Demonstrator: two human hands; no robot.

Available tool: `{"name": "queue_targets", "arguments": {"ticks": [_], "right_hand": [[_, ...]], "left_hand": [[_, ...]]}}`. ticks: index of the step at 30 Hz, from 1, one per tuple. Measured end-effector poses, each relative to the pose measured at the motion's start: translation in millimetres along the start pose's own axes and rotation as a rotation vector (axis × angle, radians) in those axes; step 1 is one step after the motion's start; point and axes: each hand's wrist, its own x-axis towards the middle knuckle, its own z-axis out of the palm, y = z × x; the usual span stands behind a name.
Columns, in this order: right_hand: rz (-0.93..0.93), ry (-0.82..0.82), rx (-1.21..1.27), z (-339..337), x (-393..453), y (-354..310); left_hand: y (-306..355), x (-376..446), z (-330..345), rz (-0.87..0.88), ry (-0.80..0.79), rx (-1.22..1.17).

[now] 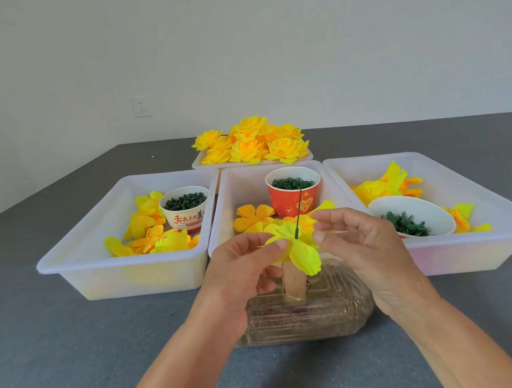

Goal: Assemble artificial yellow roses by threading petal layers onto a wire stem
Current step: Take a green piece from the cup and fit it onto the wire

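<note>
A thin dark wire stem [298,214] stands straight up in the middle, and everything here is told from it. A bright yellow cloth petal layer [296,247] sits on the wire stem, low down, with its petals hanging over. The left hand [242,276] pinches the left side of the petal layer with curled fingers. The right hand [357,245] pinches the right side of it the same way. Right under the wire stem is a tan block [294,281] stuck in a clear plastic bottle [311,312] that lies on its side on the grey bench [75,361]. Just behind the wire stem is a white plastic tray [235,196] with flat orange-yellow petals [252,216] and a red paper cup [293,194] full of small green rings. To the left of the wire stem is another white tray [93,246] with yellow petals and a white paper cup [185,209] of dark green bits. To the right is a third white tray [490,197] with a white bowl [412,216] of green leafy parts. Far behind the wire stem lies a heap of finished yellow roses [251,142].
</note>
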Motion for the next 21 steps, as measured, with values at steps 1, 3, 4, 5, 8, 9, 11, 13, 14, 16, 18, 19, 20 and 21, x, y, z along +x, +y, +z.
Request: {"name": "queue_targets", "arguments": {"ticks": [1,3,4,5,8,9,11,13,14,16,18,19,20,21], "right_hand": [[0.066,-0.01,0.078,0.1,0.5,0.4],[0.194,-0.037,0.28,-0.4,2.7,0.7],[0.249,-0.048,0.376,-0.7,4.3,0.6],[0.293,-0.056,0.451,-1.0,5.8,0.1],[0.362,-0.066,0.552,-1.5,9.0,-0.7],[0.373,-0.071,0.569,-1.5,9.3,-0.5],[0.379,-0.08,0.595,-1.4,9.7,0.3],[0.369,-0.088,0.607,-1.4,10.1,1.2],[0.361,-0.093,0.608,-1.5,10.1,1.6],[0.343,-0.099,0.598,-2.1,10.1,2.7],[0.322,-0.105,0.566,-3.0,10.0,3.2],[0.313,-0.111,0.546,-3.4,9.9,2.7],[0.306,-0.117,0.528,-3.7,9.8,2.0],[0.299,-0.123,0.514,-3.9,9.7,1.2]], "left_hand": [[0.0,-0.1,0.2,-0.005,-0.015,-0.023],[-1.4,1.1,-0.2,0.001,-0.014,-0.051],[-2.3,2.1,-0.6,0.007,-0.013,-0.064],[-2.9,2.8,-0.8,0.012,-0.014,-0.075],[-3.1,4.0,-1.0,0.022,-0.025,-0.078],[-2.8,4.6,-0.8,0.024,-0.029,-0.075],[-2.4,5.6,-0.4,0.026,-0.038,-0.068],[-2.5,6.2,-0.4,0.029,-0.041,-0.066],[-2.5,6.2,-0.4,0.031,-0.043,-0.066],[-2.4,5.7,-0.6,0.034,-0.042,-0.067],[-1.6,5.4,-1.2,0.031,-0.034,-0.07],[-0.9,5.4,-1.7,0.029,-0.028,-0.076],[-0.2,5.5,-2.0,0.027,-0.022,-0.084],[0.5,5.6,-2.4,0.027,-0.021,-0.09]]}}
